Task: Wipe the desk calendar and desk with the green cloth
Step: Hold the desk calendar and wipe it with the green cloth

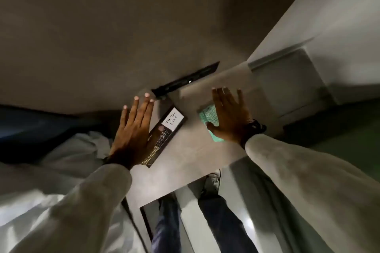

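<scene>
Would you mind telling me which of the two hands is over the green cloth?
The right hand, fingers spread flat, covers the green cloth on the desk. The left hand is open beside the calendar, with no cloth under it.

The dark-framed desk calendar (166,133) lies flat on the grey desk (191,150), near the green cloth (209,121) (checked, partly covered).

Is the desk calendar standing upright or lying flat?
Lying flat: the desk calendar shows its whole face upward on the desk, partly under the left hand.

Loose pale grey fleece sleeves (298,166), dark braided wristband (254,127), blue jeans (222,217), grey shoe (212,183)
</scene>
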